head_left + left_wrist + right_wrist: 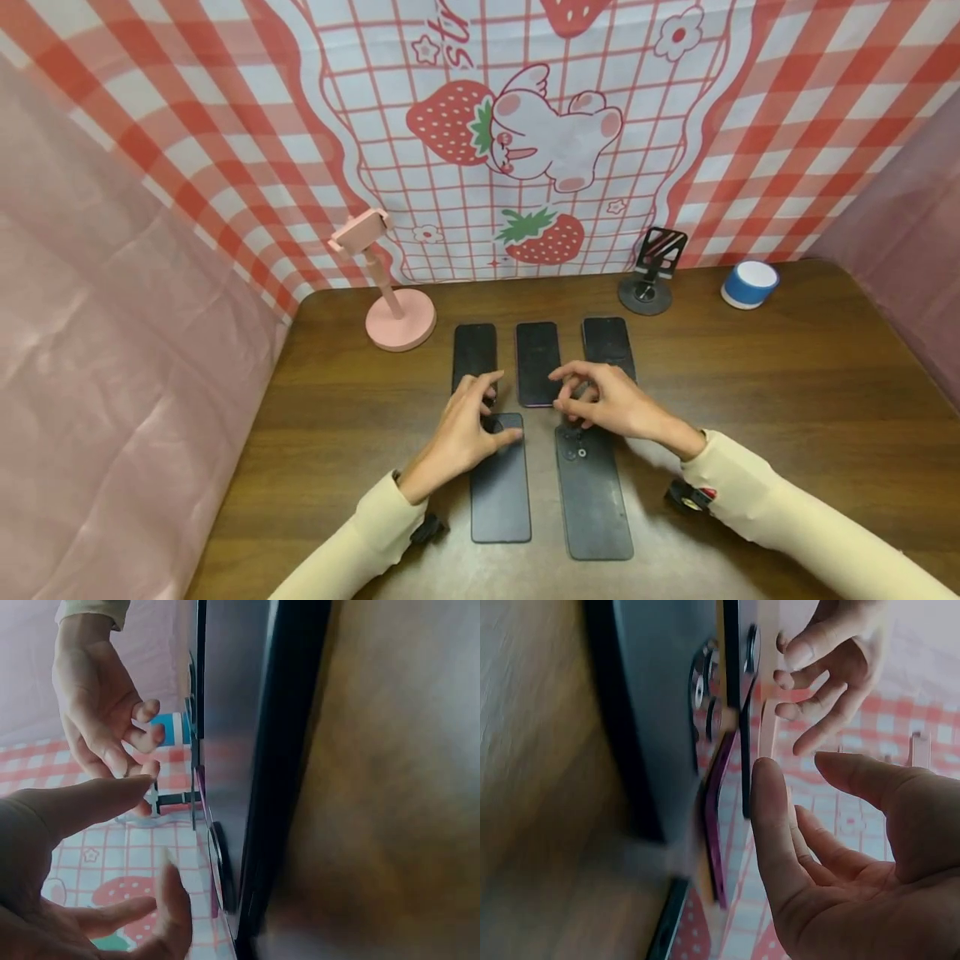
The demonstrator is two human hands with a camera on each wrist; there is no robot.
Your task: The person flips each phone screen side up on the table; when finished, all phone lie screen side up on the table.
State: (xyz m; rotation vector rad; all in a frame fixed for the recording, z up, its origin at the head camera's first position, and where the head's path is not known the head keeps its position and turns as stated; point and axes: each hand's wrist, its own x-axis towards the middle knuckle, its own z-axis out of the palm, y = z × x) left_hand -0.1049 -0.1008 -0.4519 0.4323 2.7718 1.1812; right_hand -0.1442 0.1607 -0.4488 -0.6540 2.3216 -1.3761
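My left hand (467,427) hovers over the top end of a dark smartphone (501,500) in the near row, its thumb and fingers spread apart and nothing between them. Beside it, my right hand (617,402) hangs loosely curled and holds nothing, above the camera end of a grey smartphone (597,508) that lies back side up. Farther off lie a black phone (474,350), a purple-edged phone (537,362) and another black phone (606,337) in a row. The hands partly cover the outer two. In the left wrist view, the left fingertips (174,889) are apart from the near phone (232,712).
A pink phone stand (401,321) rises at the back left of the wooden table (787,417). A black folding stand (647,293) and a blue-and-white round object (750,285) are at the back right. A strawberry-print cloth (450,200) hangs behind.
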